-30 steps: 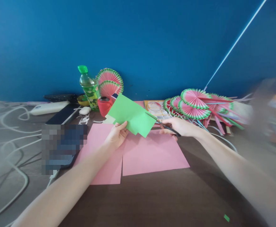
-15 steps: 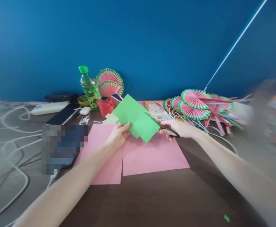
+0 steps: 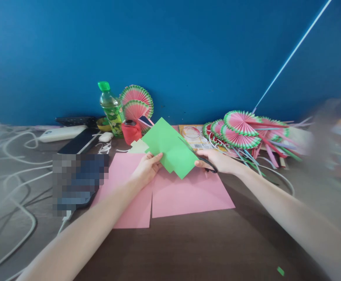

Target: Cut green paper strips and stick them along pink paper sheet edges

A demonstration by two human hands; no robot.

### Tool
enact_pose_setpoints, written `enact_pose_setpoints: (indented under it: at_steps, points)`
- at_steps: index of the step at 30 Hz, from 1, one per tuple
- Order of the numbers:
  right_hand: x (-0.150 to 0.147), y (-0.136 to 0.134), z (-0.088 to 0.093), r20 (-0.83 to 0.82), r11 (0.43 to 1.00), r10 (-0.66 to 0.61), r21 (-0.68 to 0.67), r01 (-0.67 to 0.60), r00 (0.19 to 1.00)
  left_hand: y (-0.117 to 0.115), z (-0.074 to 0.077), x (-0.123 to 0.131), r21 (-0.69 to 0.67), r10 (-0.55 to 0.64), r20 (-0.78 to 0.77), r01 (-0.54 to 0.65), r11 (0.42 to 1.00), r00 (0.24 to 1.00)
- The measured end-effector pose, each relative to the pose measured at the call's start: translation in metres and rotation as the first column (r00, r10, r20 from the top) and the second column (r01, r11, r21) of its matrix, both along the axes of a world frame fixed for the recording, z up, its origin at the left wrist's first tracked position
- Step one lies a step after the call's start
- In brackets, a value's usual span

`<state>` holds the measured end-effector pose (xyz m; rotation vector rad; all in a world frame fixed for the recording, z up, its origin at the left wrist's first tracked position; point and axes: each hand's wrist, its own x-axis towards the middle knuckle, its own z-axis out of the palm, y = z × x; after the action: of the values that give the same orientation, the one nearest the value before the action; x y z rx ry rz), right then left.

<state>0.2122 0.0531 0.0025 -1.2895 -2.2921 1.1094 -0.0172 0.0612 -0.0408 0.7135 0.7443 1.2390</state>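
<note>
Between thumb and fingers, my left hand (image 3: 148,168) pinches a sheet of green paper (image 3: 170,146) by its lower left edge. The sheet is tilted like a diamond and has a stepped edge along the bottom. Black-handled scissors (image 3: 207,164) are in my right hand (image 3: 212,159), its fingers wrapped round the handles. Their blades reach up and left across the right part of the green sheet. Below both hands, two pink paper sheets (image 3: 188,197) lie on the table. A pale green piece of paper (image 3: 139,146) shows behind the green sheet's left corner.
Pleated pink and green paper fans (image 3: 240,128) are heaped at the back right. A green-capped bottle (image 3: 110,109) and a red object (image 3: 131,132) stand at the back left. White cables (image 3: 27,218) curl along the left. A green scrap (image 3: 280,271) lies near the front right.
The green sheet has shifted slightly right and down. My right hand and the scissors have moved a little left, further over the paper. My left hand keeps its pinch.
</note>
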Motion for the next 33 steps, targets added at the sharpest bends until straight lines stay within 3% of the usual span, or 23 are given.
enact_pose_setpoints:
  at_steps: [10, 18, 33]
  points:
    - [0.002, 0.003, -0.012, -0.051, 1.000, -0.008, 0.020, 0.009, 0.999, 0.001, 0.001, 0.001, -0.022, 0.013, 0.001, -0.012, 1.000, 1.000]
    - [0.002, 0.004, -0.013, -0.027, 0.997, -0.027, 0.069, 0.029, 0.999, 0.001, 0.000, -0.001, -0.010, 0.000, 0.003, 0.000, 1.000, 1.000]
    - [0.000, 0.002, -0.013, -0.042, 0.998, -0.053, 0.026, 0.054, 0.998, 0.000, 0.001, 0.000, -0.002, -0.010, -0.001, 0.010, 1.000, 1.000]
